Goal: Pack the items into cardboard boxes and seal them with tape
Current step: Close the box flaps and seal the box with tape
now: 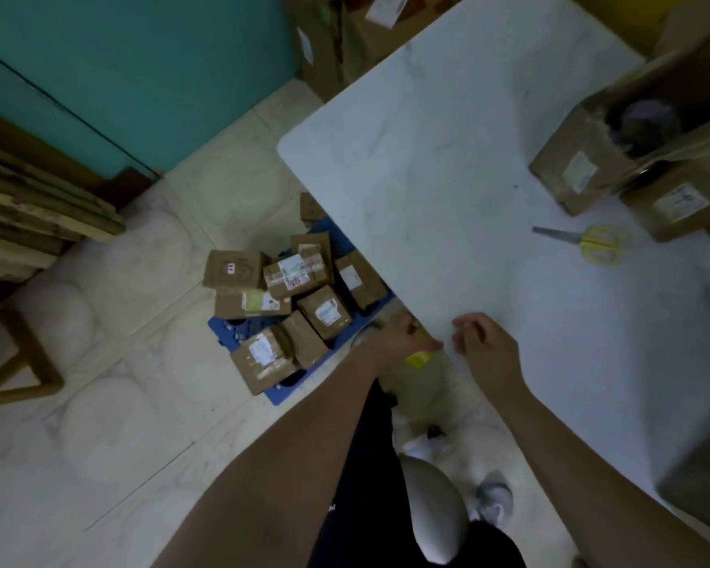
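Observation:
My left hand point(402, 338) is at the near edge of the white table point(447, 166). It grips what looks like a roll of clear tape point(367, 332), mostly hidden behind the hand. A small yellow piece point(419, 359) hangs just below its fingertips. My right hand point(482, 342) hovers over the table edge a few centimetres to the right, fingers loosely curled toward the left hand, with nothing visible in them. An open cardboard box point(591, 157) with dark items inside stands at the table's far right, touching a second box point(677, 202).
Yellow-handled scissors point(591, 241) lie on the table in front of the boxes. Several taped parcels point(292, 297) are piled on a blue pallet point(230, 325) on the floor left of the table. Wooden planks point(38, 207) lean at the far left. More cartons point(337, 43) stand behind the table.

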Motion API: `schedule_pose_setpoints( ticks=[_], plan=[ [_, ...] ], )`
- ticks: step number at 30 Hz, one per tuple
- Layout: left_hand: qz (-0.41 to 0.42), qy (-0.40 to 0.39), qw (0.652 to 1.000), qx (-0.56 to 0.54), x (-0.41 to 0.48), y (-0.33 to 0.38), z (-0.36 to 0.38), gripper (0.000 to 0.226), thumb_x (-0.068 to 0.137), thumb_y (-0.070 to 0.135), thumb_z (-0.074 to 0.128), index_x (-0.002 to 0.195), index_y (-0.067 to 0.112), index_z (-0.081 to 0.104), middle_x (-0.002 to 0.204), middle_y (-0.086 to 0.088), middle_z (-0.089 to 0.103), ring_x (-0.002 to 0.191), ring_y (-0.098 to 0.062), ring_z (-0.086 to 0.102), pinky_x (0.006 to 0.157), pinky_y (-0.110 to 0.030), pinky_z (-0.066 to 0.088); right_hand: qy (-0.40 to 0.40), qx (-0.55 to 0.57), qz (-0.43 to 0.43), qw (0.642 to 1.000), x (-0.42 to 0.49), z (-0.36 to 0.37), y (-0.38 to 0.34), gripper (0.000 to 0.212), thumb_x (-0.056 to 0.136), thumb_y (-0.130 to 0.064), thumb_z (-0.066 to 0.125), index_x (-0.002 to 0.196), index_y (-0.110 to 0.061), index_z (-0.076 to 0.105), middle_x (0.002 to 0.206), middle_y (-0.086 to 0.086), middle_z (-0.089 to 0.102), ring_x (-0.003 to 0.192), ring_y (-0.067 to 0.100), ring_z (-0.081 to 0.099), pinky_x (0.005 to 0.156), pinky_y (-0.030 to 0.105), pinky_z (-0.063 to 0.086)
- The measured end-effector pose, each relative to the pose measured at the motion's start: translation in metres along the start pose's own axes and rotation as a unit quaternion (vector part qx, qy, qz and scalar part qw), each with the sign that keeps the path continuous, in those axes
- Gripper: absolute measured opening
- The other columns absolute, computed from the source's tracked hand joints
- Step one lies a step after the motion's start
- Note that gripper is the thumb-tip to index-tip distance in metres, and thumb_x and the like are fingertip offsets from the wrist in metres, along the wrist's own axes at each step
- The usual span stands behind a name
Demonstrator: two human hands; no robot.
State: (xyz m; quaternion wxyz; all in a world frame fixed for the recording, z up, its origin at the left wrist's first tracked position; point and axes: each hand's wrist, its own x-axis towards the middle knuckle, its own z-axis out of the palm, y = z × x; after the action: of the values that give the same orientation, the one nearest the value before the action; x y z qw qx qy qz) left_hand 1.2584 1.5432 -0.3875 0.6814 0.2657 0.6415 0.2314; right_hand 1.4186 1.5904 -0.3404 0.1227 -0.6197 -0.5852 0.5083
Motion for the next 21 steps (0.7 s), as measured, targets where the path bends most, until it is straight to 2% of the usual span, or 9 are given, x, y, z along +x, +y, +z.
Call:
schedule_pose_setpoints(
  ticks=[6, 8, 10, 12, 14, 16, 17, 19, 21],
  plan=[
    [0.005, 0.008, 0.988, 0.152, -0.015, -0.008, -0.003, 0.061, 0.091, 0.045, 0.066, 0.143, 0.017, 0.05, 0.144, -0.002, 0.053, 0.129, -0.021, 0.052, 0.107, -0.037, 0.043, -0.012, -0.026, -0.001, 1.0, -0.009, -0.004, -0.002, 0.023, 0.099, -0.014, 0.046, 0.088, -0.018, 0.066, 0.077, -0.003, 0.069, 0.068, 0.006, 0.065, 0.059, 0.014, 0.048],
    [0.011, 0.052, 0.991, 0.125, -0.021, -0.007, -0.005, 0.034, 0.096, 0.038, 0.063, 0.123, 0.017, 0.064, 0.119, 0.005, 0.065, 0.107, -0.004, 0.061, 0.09, -0.023, 0.046, 0.003, -0.076, 0.03, 0.997, -0.015, -0.005, -0.001, 0.026, 0.096, -0.017, 0.047, 0.078, -0.016, 0.066, 0.072, -0.003, 0.069, 0.068, 0.012, 0.066, 0.058, 0.023, 0.051],
    [0.012, 0.074, 0.992, 0.101, -0.027, -0.001, -0.005, 0.018, 0.098, 0.032, 0.061, 0.106, 0.017, 0.067, 0.095, 0.016, 0.062, 0.079, 0.01, 0.057, 0.068, -0.008, 0.041, -0.005, -0.099, 0.089, 0.991, -0.023, -0.005, -0.002, 0.035, 0.094, -0.02, 0.047, 0.069, -0.008, 0.068, 0.068, 0.003, 0.07, 0.068, 0.024, 0.068, 0.063, 0.036, 0.057],
    [-0.008, 0.078, 0.989, 0.125, -0.033, 0.008, -0.004, 0.015, 0.1, 0.032, 0.057, 0.105, 0.019, 0.064, 0.085, 0.016, 0.054, 0.07, 0.005, 0.051, 0.054, -0.004, 0.039, -0.049, -0.091, 0.141, 0.985, -0.029, -0.001, -0.007, 0.045, 0.097, -0.027, 0.048, 0.069, 0.0, 0.072, 0.07, 0.01, 0.072, 0.072, 0.029, 0.07, 0.071, 0.037, 0.058],
    [-0.017, 0.08, 0.987, 0.141, -0.036, 0.017, -0.004, 0.014, 0.1, 0.03, 0.053, 0.097, 0.018, 0.06, 0.08, 0.003, 0.054, 0.066, -0.004, 0.047, 0.049, -0.006, 0.036, -0.095, -0.074, 0.196, 0.973, -0.03, 0.006, -0.016, 0.054, 0.099, -0.041, 0.047, 0.088, 0.004, 0.074, 0.089, 0.018, 0.073, 0.089, 0.033, 0.069, 0.075, 0.029, 0.053],
    [-0.024, 0.073, 0.986, 0.146, -0.039, 0.023, -0.004, 0.017, 0.099, 0.028, 0.052, 0.089, 0.015, 0.056, 0.083, -0.007, 0.051, 0.067, -0.012, 0.046, 0.052, -0.015, 0.036, -0.124, 0.044, 0.286, 0.949, -0.027, 0.014, -0.026, 0.06, 0.098, -0.051, 0.048, 0.115, 0.004, 0.067, 0.107, 0.02, 0.07, 0.102, 0.035, 0.065, 0.091, 0.034, 0.05],
    [-0.03, 0.072, 0.986, 0.147, -0.04, 0.027, -0.003, 0.02, 0.099, 0.028, 0.052, 0.086, 0.014, 0.057, 0.08, -0.007, 0.05, 0.067, -0.012, 0.045, 0.053, -0.018, 0.035, -0.125, 0.131, 0.325, 0.928, -0.026, 0.018, -0.03, 0.061, 0.097, -0.05, 0.05, 0.122, 0.004, 0.063, 0.106, 0.02, 0.069, 0.099, 0.033, 0.065, 0.099, 0.037, 0.048],
    [-0.045, 0.083, 0.986, 0.135, -0.04, 0.033, 0.0, 0.025, 0.098, 0.029, 0.056, 0.078, 0.012, 0.059, 0.07, -0.002, 0.05, 0.062, -0.011, 0.046, 0.049, -0.016, 0.035, -0.101, 0.271, 0.36, 0.887, -0.026, 0.022, -0.036, 0.052, 0.096, -0.041, 0.06, 0.121, 0.005, 0.064, 0.108, 0.021, 0.069, 0.098, 0.032, 0.065, 0.102, 0.039, 0.048],
    [-0.041, 0.098, 0.986, 0.128, -0.041, 0.04, 0.003, 0.031, 0.096, 0.032, 0.06, 0.074, 0.01, 0.055, 0.061, -0.001, 0.045, 0.058, -0.013, 0.042, 0.05, -0.02, 0.033, -0.075, 0.325, 0.373, 0.866, -0.024, 0.023, -0.039, 0.038, 0.093, -0.029, 0.067, 0.114, 0.002, 0.067, 0.118, 0.022, 0.067, 0.104, 0.031, 0.065, 0.098, 0.037, 0.049]
  ],
)
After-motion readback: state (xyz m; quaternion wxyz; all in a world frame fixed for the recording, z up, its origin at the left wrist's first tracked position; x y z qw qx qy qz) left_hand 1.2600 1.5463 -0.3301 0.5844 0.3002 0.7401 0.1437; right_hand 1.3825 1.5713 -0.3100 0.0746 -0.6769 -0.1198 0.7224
